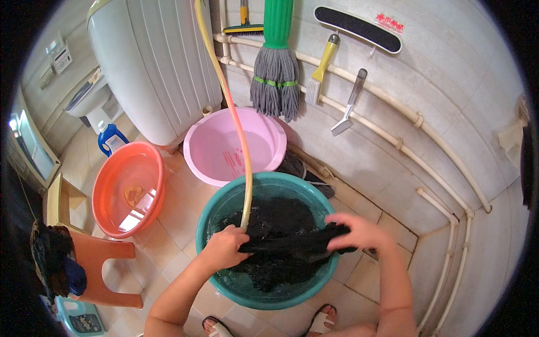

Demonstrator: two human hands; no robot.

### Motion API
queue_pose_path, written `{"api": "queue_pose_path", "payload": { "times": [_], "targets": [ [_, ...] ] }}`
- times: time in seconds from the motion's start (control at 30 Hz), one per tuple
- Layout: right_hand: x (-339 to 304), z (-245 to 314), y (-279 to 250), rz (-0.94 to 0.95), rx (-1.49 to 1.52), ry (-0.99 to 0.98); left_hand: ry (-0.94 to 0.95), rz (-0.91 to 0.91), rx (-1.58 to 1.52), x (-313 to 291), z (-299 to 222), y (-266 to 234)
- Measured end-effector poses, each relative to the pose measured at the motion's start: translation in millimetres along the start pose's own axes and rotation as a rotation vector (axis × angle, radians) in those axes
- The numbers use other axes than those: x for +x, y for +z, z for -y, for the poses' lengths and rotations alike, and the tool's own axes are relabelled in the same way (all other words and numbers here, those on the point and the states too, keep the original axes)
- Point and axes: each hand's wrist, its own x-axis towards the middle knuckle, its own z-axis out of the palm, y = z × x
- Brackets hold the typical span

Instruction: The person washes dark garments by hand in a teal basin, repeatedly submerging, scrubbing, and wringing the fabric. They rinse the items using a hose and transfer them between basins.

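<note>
While both hands close on the wet black cloth [292, 238], I see the left hand [224, 247] with its grip shut tight around one end and the right hand [359, 231] with fingers curled over the other end. The cloth hangs stretched between them, just above the dark water in the teal basin [224, 281] on the tiled floor [168, 253]. A yellow hose [238, 135] comes down into this basin, beside the left hand. Behind stand a pink basin [208, 163] and an orange basin [106, 185], and a grey mop [275, 78] hangs on the wall.
</note>
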Motion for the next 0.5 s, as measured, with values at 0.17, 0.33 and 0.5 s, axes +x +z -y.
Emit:
{"api": "queue_pose_path", "payload": {
  "times": [0.17,0.33,0.5],
  "targets": [
    [20,-9,21,0.404,-0.079,0.116,-0.299,-0.034,-0.998,-9,5,20],
    [65,-29,50,-0.272,0.911,0.091,-0.616,-0.397,-1.907,44,-4,61],
    [101,-76,117,-0.196,-0.275,-0.160,-0.229,-0.404,-0.827,73,5,126]
  ]
}}
